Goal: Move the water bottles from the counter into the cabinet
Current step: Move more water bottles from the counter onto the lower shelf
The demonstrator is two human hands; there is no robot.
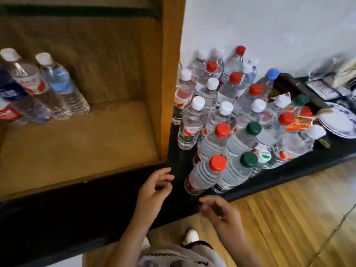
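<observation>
Cabinet (81,143) shelf holds a few bottles at left rear; most water bottles (227,112) crowd the black tabletop (179,157) beside it. Between loads, likely. Left hand (154,189) and right hand (217,211) both empty, fingers loose. Next: grasp nearest red-capped bottle (204,174).
</observation>
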